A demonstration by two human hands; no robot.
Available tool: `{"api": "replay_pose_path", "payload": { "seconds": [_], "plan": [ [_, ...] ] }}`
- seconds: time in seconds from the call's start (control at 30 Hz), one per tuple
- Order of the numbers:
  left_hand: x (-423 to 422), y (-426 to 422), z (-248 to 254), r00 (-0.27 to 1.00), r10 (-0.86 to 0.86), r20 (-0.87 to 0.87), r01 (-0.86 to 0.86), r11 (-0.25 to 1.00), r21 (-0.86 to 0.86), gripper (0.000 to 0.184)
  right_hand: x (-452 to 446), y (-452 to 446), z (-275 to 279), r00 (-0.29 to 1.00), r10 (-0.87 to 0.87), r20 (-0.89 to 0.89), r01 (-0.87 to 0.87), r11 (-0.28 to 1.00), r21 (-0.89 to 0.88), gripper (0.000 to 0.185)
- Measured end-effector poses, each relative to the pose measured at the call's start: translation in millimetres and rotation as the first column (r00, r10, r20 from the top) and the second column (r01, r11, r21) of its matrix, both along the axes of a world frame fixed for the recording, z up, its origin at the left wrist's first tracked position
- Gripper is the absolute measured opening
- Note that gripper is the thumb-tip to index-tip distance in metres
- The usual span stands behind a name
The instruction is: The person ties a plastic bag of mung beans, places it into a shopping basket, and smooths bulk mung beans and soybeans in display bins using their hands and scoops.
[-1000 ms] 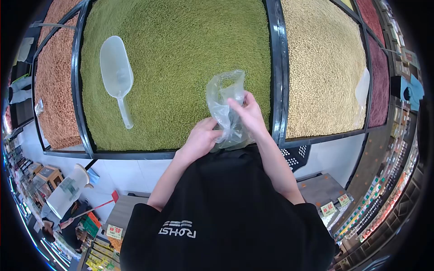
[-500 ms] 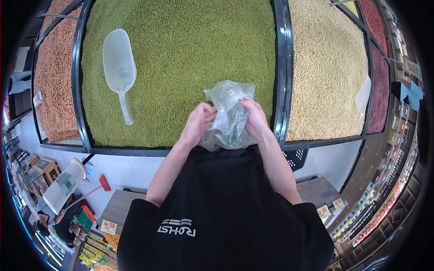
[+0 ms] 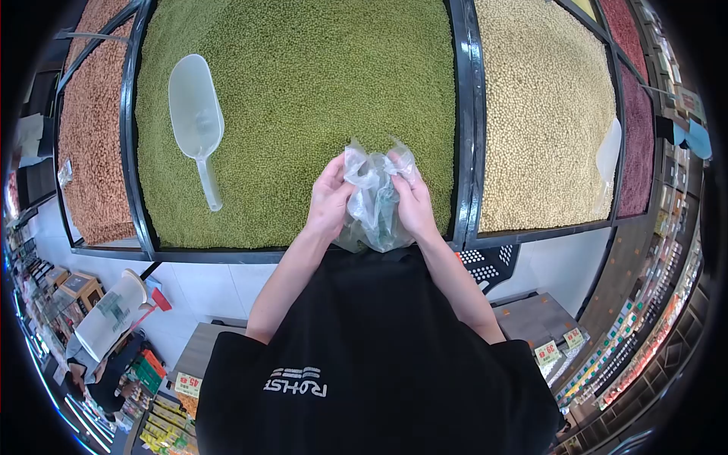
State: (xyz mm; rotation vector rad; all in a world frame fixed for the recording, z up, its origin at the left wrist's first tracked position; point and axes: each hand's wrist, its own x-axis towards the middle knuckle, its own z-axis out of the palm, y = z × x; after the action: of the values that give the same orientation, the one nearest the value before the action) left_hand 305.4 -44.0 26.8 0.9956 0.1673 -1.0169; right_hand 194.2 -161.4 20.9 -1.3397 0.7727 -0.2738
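A clear plastic bag (image 3: 373, 208) is bunched between my two hands, over the near edge of a bin of green beans (image 3: 303, 91). My left hand (image 3: 331, 199) pinches the bag's left side near the top. On its right side my right hand (image 3: 412, 199) grips the film, thumb against fingers. The bag's upper corners stick up above both hands. Off to the left, a white scoop (image 3: 195, 106) lies on the green beans with its handle toward me.
A bin of pale yellow beans (image 3: 546, 114) with another scoop (image 3: 607, 155) adjoins on the right. Reddish beans (image 3: 95, 129) fill the left bin. Black dividers (image 3: 469, 121) separate the bins. A person (image 3: 110, 383) is at the lower left, near a white cylinder (image 3: 114, 315).
Both hands now hold opposite sides of the bag. My left hand has moved up and taken hold of its top edge; the bag's top is narrower and gathered between the hands.
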Motion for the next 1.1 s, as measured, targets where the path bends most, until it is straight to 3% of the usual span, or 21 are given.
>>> {"api": "replay_pose_path", "payload": {
  "seconds": [0.03,0.1,0.13,0.2,0.33,0.43,0.53,0.57,0.63,0.7,0.77,0.83,0.97,1.1],
  "plan": [
    [0,1,1,1.0,0.0,0.0,0.0,1.0,0.0,0.052,1,-1,2,1.0,0.0,0.0,0.0,1.0,0.0,0.043],
    [-2,5,5,0.999,0.027,-0.025,-0.026,0.999,0.034,0.044,4,-4,8,0.993,-0.108,0.043,0.089,0.945,0.315,0.042],
    [-2,7,3,0.999,0.026,-0.028,-0.025,0.999,0.035,0.044,4,-5,8,0.993,-0.109,0.041,0.09,0.945,0.315,0.042],
    [-1,11,-3,0.998,0.02,-0.054,-0.019,1.0,0.013,0.033,6,-6,8,0.979,-0.182,0.093,0.111,0.856,0.504,0.043],
    [-1,18,-4,0.996,0.03,-0.079,-0.032,0.999,-0.022,0.022,6,-6,15,0.966,-0.215,0.146,0.08,0.782,0.618,0.04],
    [0,23,-5,0.991,0.061,-0.119,-0.06,0.998,0.008,0.016,4,-14,10,0.979,-0.078,0.191,-0.04,0.838,0.545,0.038],
    [0,29,-9,0.992,0.044,-0.114,-0.035,0.996,0.078,0.01,19,-37,10,0.991,-0.12,-0.06,0.127,0.983,0.131,0.037],
    [1,30,-7,0.994,0.029,-0.107,-0.018,0.994,0.105,0.008,29,-46,11,0.978,-0.209,-0.001,0.208,0.972,0.11,0.033],
    [1,30,-5,0.994,0.016,-0.104,-0.002,0.991,0.133,0.006,51,-56,9,0.976,-0.203,-0.081,0.185,0.965,-0.186,0.024],
    [1,29,-5,0.995,-0.013,-0.098,0.026,0.991,0.135,0.003,72,-62,12,0.991,-0.05,-0.124,-0.015,0.881,-0.474,0.018],
    [1,28,-8,0.996,-0.011,-0.089,0.024,0.989,0.144,0.003,90,-62,8,0.991,-0.021,-0.133,-0.052,0.85,-0.524,0.017],
    [1,27,-10,0.997,-0.004,-0.08,0.016,0.988,0.152,0.003,101,-63,3,0.958,0.024,-0.287,-0.2,0.77,-0.605,0.019],
    [4,28,-9,0.995,-0.011,-0.102,0.025,0.99,0.136,0.005,110,-60,-7,0.957,-0.013,-0.291,-0.199,0.7,-0.686,0.022],
    [5,28,-11,0.994,-0.034,-0.107,0.048,0.991,0.126,0.005,113,-59,-5,0.942,-0.008,-0.336,-0.225,0.727,-0.649,0.017]
  ]
}}
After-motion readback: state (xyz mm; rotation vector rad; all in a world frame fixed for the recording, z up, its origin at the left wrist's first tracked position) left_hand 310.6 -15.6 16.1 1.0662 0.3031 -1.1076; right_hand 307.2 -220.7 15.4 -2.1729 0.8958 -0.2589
